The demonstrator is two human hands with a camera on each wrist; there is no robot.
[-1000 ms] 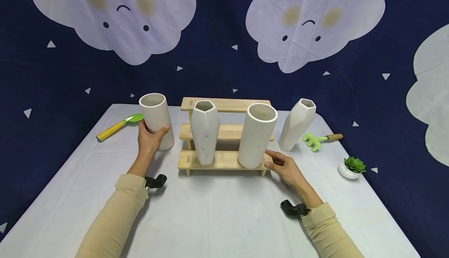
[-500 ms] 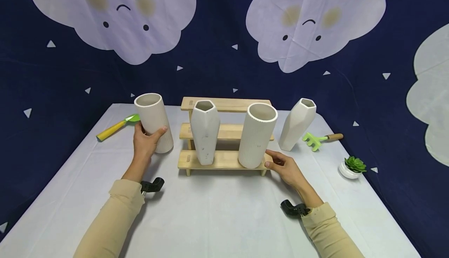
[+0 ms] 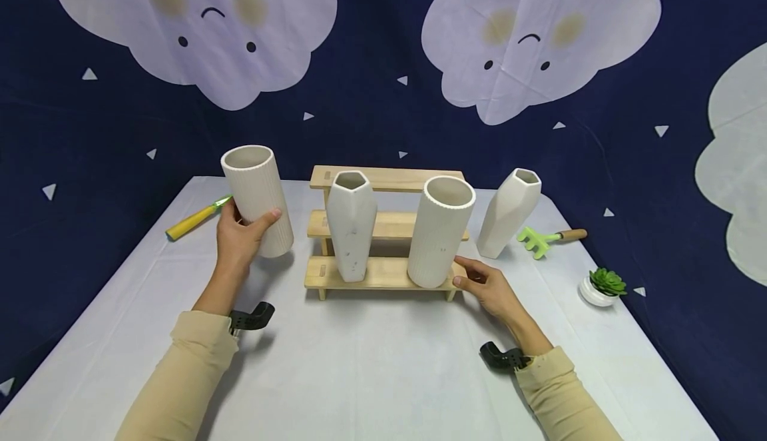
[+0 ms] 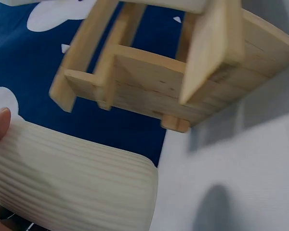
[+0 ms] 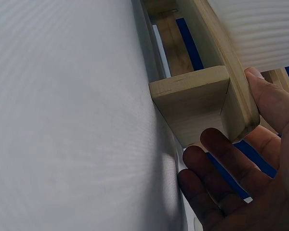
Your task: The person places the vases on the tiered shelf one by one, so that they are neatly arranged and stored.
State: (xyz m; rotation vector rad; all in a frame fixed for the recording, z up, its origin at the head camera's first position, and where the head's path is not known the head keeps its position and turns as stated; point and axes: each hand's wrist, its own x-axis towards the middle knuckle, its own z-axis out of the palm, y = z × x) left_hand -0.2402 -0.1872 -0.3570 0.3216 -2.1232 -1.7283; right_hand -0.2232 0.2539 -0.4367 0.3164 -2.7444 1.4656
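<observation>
My left hand (image 3: 236, 238) grips a white ribbed cylindrical vase (image 3: 260, 188), thumb on the near side. The vase is held up off the table, leaning a little, with its shadow below; its ribbed side (image 4: 77, 173) fills the lower left of the left wrist view. At the lowest step's right end, my right hand (image 3: 488, 288) holds the three-step wooden stand (image 3: 383, 269). In the right wrist view the thumb lies on the step's board (image 5: 236, 82) and the fingers are bent beneath its end. On that step stand a white faceted vase (image 3: 352, 228) and another ribbed vase (image 3: 440, 234).
A second faceted vase (image 3: 509, 211) leans behind the stand's right side. Further right lie a green hand rake (image 3: 539, 240) and a potted succulent (image 3: 601, 288). A yellow-handled trowel (image 3: 192, 223) is at the left. The white-covered table (image 3: 371, 368) ends at a dark blue cloth (image 3: 371, 61).
My left hand has moved left and toward me, and lifts the ribbed vase off the table. The right hand and the stand have stayed in place.
</observation>
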